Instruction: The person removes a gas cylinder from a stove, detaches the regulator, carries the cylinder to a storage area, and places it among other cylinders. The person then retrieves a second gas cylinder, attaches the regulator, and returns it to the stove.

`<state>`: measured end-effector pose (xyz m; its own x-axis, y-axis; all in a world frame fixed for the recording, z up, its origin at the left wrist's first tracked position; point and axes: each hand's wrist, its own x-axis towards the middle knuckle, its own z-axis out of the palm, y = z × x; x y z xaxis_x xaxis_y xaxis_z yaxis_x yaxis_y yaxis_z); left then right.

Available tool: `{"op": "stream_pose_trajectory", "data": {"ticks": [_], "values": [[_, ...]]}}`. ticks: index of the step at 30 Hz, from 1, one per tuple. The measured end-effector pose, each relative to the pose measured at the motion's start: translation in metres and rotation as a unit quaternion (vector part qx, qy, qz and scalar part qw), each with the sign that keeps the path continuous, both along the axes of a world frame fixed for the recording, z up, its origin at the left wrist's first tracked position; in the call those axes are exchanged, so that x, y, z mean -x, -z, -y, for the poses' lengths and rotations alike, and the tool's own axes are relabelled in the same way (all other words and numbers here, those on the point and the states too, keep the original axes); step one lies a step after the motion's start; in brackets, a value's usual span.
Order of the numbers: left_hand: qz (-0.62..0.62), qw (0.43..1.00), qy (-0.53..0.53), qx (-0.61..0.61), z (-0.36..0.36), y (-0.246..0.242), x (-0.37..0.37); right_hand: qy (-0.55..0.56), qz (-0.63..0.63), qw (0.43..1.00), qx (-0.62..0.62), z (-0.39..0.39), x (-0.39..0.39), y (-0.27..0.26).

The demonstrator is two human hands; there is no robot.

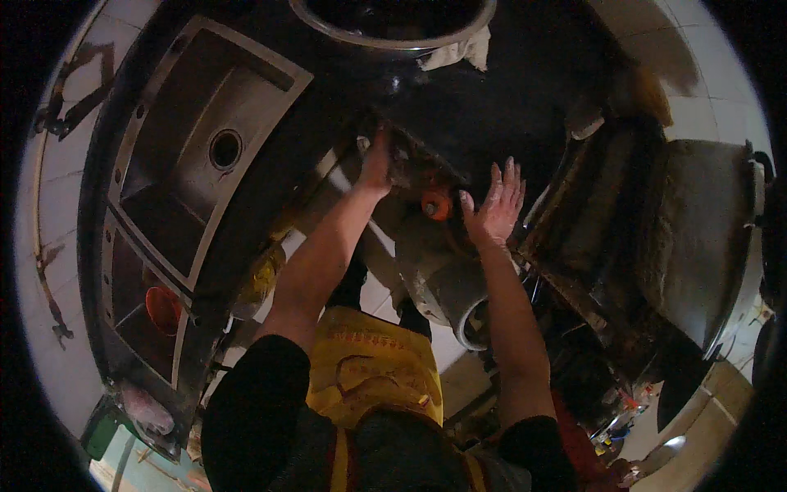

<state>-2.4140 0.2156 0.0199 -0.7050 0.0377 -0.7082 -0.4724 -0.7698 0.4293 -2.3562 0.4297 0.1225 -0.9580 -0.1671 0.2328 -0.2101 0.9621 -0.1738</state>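
My right hand (495, 209) is raised palm flat with its fingers spread, and holds nothing. Whitish residue shows on its fingertips. My left hand (376, 163) is seen nearly edge-on by the front edge of the dark countertop (492, 117). Shadow hides its inner side, so I cannot tell whether it touches anything. Between and below the hands is an orange-red valve fitting (436, 206), apparently on a grey gas cylinder (424, 264) under the counter.
A stainless double sink (197, 147) is at left, with an orange-red bowl (163, 310) in its nearer basin. A large metal-rimmed pot (393, 42) stands at the back beside a pale cloth (458, 52). At right is a big metal pot (695, 240). I wear a yellow apron (375, 369).
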Motion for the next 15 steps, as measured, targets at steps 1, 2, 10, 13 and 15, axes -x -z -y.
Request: {"op": "stream_pose_trajectory", "data": {"ticks": [1, 2, 10, 13, 15], "values": [[0.044, 0.999, -0.01, 0.021, 0.002, -0.001, -0.011, -0.001, 0.002, 1.0, -0.006, 0.001, 0.0, 0.0], [0.104, 0.993, -0.025, 0.049, 0.004, -0.001, -0.022, 0.007, 0.014, 1.0, -0.023, 0.001, 0.0, 0.001], [0.054, 0.998, 0.012, 0.044, 0.024, 0.032, -0.105, -0.014, 0.023, 0.999, -0.031, 0.004, 0.0, 0.0], [0.09, 0.995, -0.04, -0.013, 0.033, 0.041, -0.152, -0.026, 0.023, 0.998, -0.044, 0.002, -0.001, -0.003], [0.053, 0.991, -0.11, -0.057, 0.038, 0.04, -0.177, -0.044, 0.018, 0.998, -0.042, 0.001, -0.002, -0.003]]}}
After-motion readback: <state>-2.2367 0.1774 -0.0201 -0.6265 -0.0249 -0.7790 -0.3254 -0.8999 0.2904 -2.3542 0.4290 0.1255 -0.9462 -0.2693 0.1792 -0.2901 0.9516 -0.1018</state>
